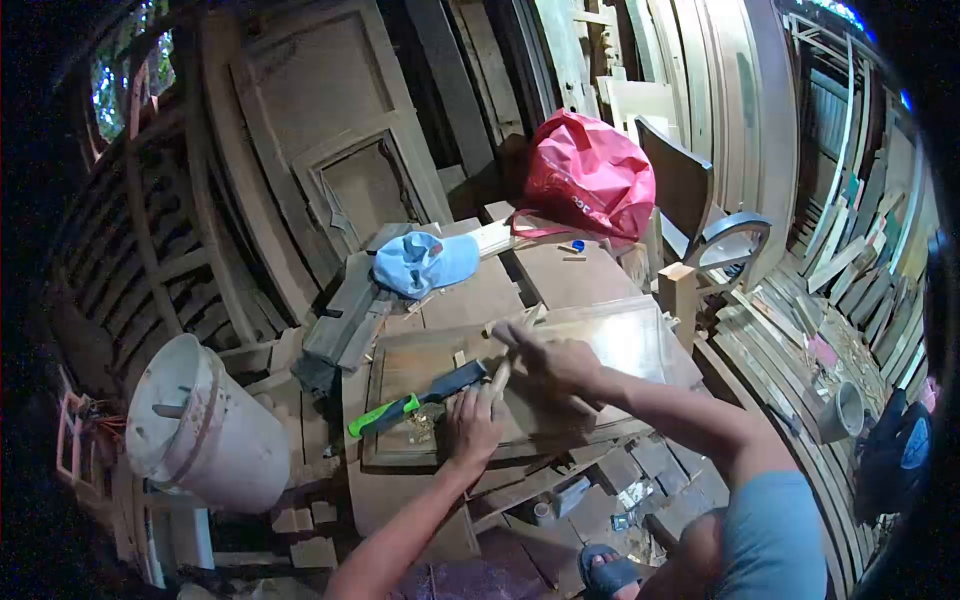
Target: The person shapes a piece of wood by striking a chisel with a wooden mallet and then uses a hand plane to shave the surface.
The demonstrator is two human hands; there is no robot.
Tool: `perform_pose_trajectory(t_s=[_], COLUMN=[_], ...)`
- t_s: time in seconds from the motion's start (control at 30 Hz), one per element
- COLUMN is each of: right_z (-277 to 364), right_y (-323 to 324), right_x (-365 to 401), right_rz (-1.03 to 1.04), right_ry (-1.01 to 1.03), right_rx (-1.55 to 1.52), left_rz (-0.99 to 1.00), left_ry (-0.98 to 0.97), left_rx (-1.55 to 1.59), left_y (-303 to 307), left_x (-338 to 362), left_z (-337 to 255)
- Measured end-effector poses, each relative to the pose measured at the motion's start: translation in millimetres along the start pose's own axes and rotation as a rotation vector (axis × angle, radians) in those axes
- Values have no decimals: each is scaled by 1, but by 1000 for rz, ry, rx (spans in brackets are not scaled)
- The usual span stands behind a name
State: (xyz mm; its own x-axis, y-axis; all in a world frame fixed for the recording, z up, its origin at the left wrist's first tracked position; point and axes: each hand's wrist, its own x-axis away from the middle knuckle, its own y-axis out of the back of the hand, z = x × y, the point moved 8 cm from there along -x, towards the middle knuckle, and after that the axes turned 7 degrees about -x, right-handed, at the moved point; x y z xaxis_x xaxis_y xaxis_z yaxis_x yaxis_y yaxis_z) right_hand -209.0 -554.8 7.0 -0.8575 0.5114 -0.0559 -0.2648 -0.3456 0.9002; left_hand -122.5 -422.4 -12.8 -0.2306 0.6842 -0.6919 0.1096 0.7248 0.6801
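Observation:
A framed wooden panel (pixel 400 362) lies on the workbench. My left hand (pixel 474 425) rests on it, its fingers closed on the lower end of a short light wooden piece (pixel 501 376). Just above that piece is my right hand (pixel 552 362), smeared by motion; what it holds, if anything, I cannot make out. A chisel with a green and black handle (pixel 385 415) lies left of my left hand, its dark blade pointing toward the wooden piece. A small pile of shavings (pixel 422 424) sits below the blade.
A light blue cap (pixel 425 263) and a red bag (pixel 592 175) are at the back of the bench. At the left stands a white bucket (pixel 215 430). An upright wooden block (pixel 677 292) is at the panel's right corner. Scrap wood covers the floor.

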Motion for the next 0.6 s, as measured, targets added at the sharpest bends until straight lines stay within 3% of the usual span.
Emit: perform_pose_trajectory(t_s=[0.07, 0.13, 0.17, 0.23, 0.3, 0.37, 0.47, 0.57, 0.6], right_z=[-25, -25, -23, 35, 31, 16, -57, -32, 5], right_y=[2, -8, -29, -23, -22, 10, 22, -6, -11], right_x=[-13, -18, -17, 14, 14, 7, -27, -11, 9], right_rz=[-122, -71, 105, 89, 170, 124, -205, -153, -37], right_ry=[19, 2, -89, 66, -2, -18, -130, 56, 76], right_rx=[-9, 0, 91, 11, 76, 88, 135, -137, -124], left_rz=[6, 19, 36, 47, -76, 17, 40, 42, 35], left_ry=[4, 8, 20, 28, -3, 29, 24, 50, 104], left_rx=[-19, -14, -10, -12, -35, 43, 61, 39, 92], left_y=[0, -3, -5, -8, -4, -11, -1, -11, -10], left_x=[-1, -1, -1, -1, 2, 3, -3, 4, 2], left_z=[0, 2, 4, 6, 6, 9, 1, 14, 15])
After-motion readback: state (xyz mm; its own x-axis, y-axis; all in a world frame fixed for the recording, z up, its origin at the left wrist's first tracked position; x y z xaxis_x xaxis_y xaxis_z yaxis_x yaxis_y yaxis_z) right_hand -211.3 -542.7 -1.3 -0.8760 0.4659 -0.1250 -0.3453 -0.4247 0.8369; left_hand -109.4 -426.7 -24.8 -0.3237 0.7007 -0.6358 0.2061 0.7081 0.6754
